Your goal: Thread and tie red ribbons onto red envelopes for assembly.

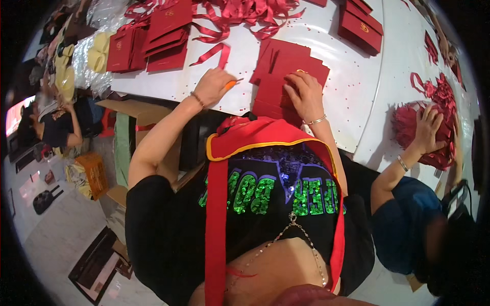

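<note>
White table (352, 97) | red ribbon scraps (240, 13) | tiled floor (61, 229) | cardboard boxes (135, 109)

Bare white table (352, 92) beyond red card stack (286, 76), ribbon heap (240, 13) farther.

loose red ribbons (240, 13), stacked red boxes (360, 25), cardboard carton (130, 109), orange crate (94, 173)
</note>
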Demonstrator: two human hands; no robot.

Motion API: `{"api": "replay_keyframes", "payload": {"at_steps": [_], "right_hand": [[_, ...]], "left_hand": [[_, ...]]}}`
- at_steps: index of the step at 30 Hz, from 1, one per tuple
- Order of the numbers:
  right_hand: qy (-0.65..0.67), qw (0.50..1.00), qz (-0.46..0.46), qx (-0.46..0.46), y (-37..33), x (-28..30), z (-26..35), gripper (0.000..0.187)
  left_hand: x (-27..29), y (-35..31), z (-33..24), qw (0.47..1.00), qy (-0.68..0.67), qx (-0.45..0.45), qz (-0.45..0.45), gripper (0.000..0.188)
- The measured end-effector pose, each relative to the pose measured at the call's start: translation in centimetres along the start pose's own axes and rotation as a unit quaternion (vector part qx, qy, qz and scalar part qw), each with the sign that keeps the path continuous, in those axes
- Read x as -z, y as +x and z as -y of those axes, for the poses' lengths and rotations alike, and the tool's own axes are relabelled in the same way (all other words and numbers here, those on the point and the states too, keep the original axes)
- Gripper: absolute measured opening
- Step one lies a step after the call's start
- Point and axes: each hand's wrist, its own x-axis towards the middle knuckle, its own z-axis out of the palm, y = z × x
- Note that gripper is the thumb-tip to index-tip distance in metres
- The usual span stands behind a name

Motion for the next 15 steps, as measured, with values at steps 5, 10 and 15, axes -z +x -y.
{"api": "replay_keyframes", "payload": {"at_steps": [5, 10, 15], "right_hand": [[-0.018, 0.997, -0.066, -0.039, 1.9, 2.2, -2.9, 0.015], [0.013, 1.0, 0.011, 0.0, 1.8, 2.5, -0.8, 0.014], [-0.027, 0.999, 0.034, 0.005, 0.2, 1.4, 1.2, 0.015]], "left_hand": [[1.9, -1.2, -2.4, 0.98, -0.147, 0.136, 0.003, 0.014], [2.9, -0.4, -3.4, 0.825, -0.511, 0.234, -0.055, 0.011], [0.8, 0.9, -3.9, 0.729, -0.622, 0.272, -0.088, 0.01]]}}
